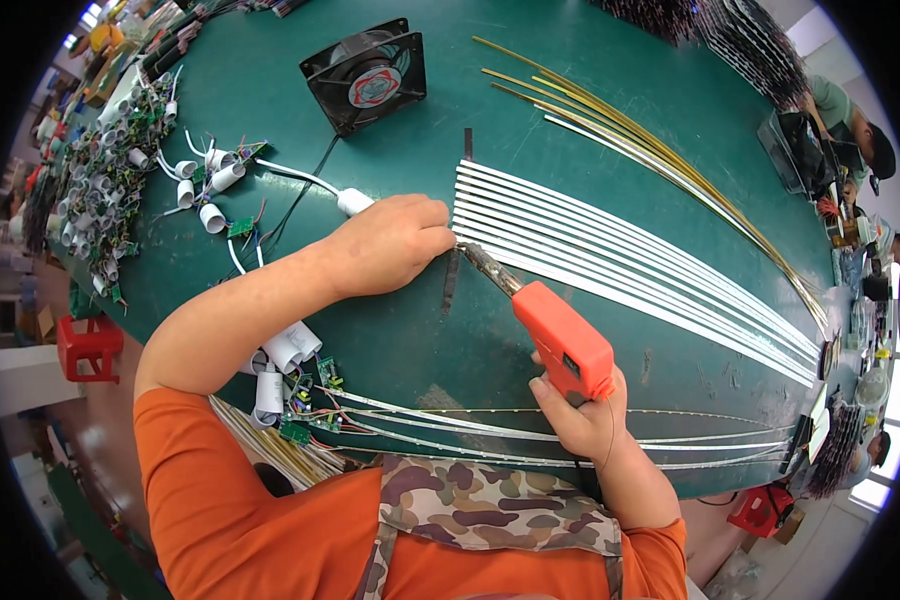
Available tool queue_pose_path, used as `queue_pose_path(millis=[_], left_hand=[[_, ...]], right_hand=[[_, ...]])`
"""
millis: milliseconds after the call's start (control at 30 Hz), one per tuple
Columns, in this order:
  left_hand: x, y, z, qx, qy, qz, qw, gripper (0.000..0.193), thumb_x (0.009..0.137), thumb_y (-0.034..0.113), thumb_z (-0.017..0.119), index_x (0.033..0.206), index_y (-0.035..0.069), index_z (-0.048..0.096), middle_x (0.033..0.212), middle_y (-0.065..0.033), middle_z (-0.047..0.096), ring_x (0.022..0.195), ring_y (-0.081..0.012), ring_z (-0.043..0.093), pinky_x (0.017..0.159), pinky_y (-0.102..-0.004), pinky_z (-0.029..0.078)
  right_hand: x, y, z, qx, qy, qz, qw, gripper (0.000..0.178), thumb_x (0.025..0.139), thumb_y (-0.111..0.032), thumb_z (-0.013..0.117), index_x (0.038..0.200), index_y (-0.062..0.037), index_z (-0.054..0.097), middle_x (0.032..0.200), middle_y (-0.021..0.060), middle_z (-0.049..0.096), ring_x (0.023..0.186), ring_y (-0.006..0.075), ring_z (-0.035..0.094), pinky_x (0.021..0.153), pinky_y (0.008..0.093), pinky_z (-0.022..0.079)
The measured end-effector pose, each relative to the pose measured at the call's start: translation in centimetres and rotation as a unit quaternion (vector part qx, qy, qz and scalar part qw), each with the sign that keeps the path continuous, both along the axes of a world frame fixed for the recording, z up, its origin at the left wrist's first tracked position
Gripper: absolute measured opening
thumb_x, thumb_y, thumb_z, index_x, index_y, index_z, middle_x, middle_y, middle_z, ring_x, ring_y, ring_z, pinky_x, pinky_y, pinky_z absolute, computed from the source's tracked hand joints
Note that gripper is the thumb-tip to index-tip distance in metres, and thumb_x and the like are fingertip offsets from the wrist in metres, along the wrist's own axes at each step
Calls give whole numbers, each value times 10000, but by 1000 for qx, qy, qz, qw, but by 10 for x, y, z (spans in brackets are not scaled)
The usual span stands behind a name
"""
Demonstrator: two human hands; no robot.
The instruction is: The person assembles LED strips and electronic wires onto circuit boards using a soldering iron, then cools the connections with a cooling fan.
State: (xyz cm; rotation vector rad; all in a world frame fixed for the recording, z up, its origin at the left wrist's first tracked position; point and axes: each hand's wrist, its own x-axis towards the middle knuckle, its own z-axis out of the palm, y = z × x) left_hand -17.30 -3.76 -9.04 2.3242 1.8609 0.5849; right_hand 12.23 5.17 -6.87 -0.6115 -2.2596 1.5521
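Observation:
My right hand is wrapped round the grip of a red soldering gun. Its metal tip reaches the left end of a row of thin white LED strips lying side by side, held near that end by a dark band. My left hand is closed in a pinch right at the tip; what its fingers hold is hidden. A white plastic cylinder with a white cable shows just beyond its knuckles. A thin wire hangs from the gun past my right wrist.
A black fan stands at the far side. Left lie circuit boards with white cylinders and a big heap of them. Wired strips run along the near edge; yellowish strips lie beyond. Other people sit at the right.

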Motion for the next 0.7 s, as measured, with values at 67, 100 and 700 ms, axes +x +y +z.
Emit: queue_pose_path(millis=[67, 100, 700], left_hand=[[0, 0, 0, -4, 0, 0, 1000, 75, 760, 48, 594, 833, 40, 613, 860, -108, 564, 859, -308, 580, 776, -413, 479], [0, 0, 0, -4, -1, 0, 1000, 75, 760, 48, 594, 832, 40, 612, 859, -109, 562, 859, -309, 579, 773, -414, 478], [1, 1, 5, -11, -7, 1, 1000, 93, 766, 38, 607, 856, 39, 628, 867, -107, 568, 862, -312, 577, 770, -415, 478]], right_hand=[[0, -1, 1, 3, -4, -2, 1000, 454, 773, -28, 688, 1209, 5, 566, 1007, 111, 640, 740, 176, 643, 697, 283, 509], [-1, -1, 0, 7, 3, -7, 1000, 447, 773, -30, 692, 1201, 10, 569, 988, 105, 644, 724, 169, 636, 689, 282, 508], [23, 2, 10, -65, 78, -42, 994, 455, 792, 22, 646, 1231, 39, 528, 1087, 123, 651, 776, 101, 577, 703, 260, 482]])
